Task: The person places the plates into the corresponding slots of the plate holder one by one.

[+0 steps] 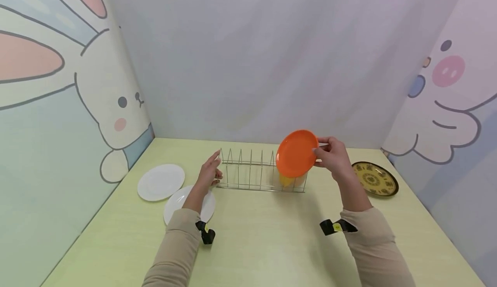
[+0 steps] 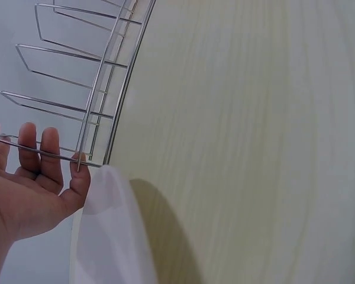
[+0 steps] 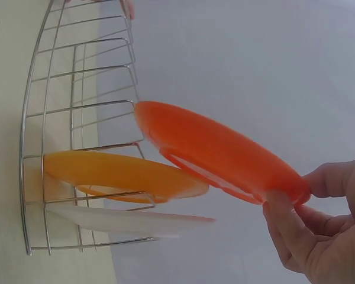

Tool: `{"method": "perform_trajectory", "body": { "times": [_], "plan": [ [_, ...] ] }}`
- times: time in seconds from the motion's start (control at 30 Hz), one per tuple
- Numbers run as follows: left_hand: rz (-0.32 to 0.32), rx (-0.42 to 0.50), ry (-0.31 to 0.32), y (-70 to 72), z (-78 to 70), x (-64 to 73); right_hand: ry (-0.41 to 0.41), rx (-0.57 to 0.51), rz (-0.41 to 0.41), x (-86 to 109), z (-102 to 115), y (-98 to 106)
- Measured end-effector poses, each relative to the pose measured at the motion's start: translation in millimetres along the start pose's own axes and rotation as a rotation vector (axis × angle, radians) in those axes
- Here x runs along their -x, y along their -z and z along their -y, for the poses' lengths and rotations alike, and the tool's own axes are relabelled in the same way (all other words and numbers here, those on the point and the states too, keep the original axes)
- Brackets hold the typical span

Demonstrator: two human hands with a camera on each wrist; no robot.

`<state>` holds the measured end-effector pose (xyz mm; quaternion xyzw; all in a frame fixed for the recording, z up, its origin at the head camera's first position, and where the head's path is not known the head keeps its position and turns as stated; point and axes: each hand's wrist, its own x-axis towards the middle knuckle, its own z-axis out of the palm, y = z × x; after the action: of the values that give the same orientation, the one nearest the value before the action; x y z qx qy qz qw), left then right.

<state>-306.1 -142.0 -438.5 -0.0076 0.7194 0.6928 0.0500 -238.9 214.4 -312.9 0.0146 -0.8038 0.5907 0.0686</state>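
Note:
A wire dish rack [image 1: 260, 189] stands on the table in front of me. My left hand [image 1: 209, 172] grips its left end, fingers around the end wire in the left wrist view. With thumb and fingers my right hand [image 1: 335, 155] pinches the right edge of an orange plate [image 1: 297, 154]. That plate is tilted above the rack's right part; in the right wrist view its far edge is close to a rack wire, and I cannot tell whether they touch. A yellow-orange plate [image 3: 118, 171] and a white plate [image 3: 130, 222] stand in slots at the rack's right end.
Two white plates lie on the table at the left, one farther back [image 1: 161, 182] and one nearer [image 1: 207, 205], partly behind my left forearm. A dark-rimmed patterned plate [image 1: 374, 179] lies at the right. Behind the table hangs a pale curtain [image 1: 248, 62].

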Motion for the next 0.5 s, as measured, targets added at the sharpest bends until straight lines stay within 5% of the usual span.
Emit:
{"method": "perform_trajectory", "body": {
  "times": [0.27, 0.5],
  "plan": [
    [-0.01, 0.016, 0.017, -1.0, 3.3, -2.3, 0.007, 0.117, -0.025, -6.1, -2, -22],
    [-0.028, 0.004, -0.007, -1.3, 6.3, -3.6, 0.04, 0.201, -0.125, 1.0, -1, -51]
  ]
}}
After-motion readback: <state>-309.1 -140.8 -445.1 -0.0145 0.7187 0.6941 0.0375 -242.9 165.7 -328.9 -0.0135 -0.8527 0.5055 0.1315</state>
